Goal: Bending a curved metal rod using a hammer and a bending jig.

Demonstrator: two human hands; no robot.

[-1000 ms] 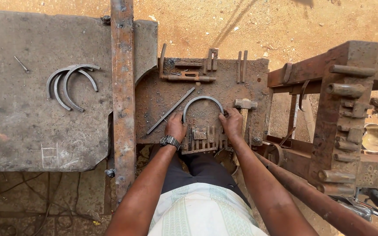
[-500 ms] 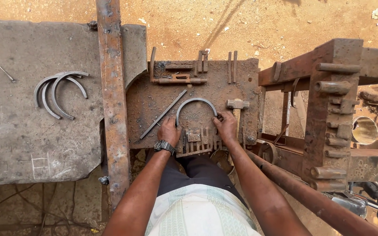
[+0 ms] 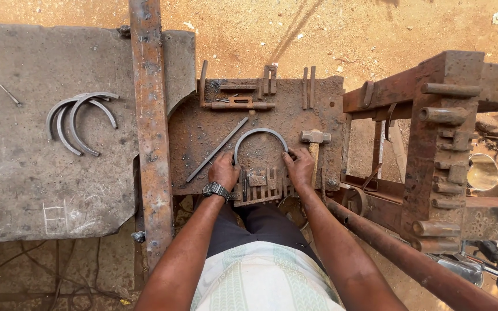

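Gripping 1 end each, the left hand (image 3: 223, 171) and right hand (image 3: 298, 168) close their fingers around the legs of a curved steel bar (image 3: 260, 136), which arches over the rusty work plate (image 3: 272, 109), its ends down in a slotted jig (image 3: 259, 185) at the near edge. Judging by the grip, even pressure from both sides would keep the arch symmetrical. A hammer (image 3: 314, 140) lies just beside the right hand; 3 finished bends (image 3: 77, 118) rest well apart on the slab (image 3: 24, 173).
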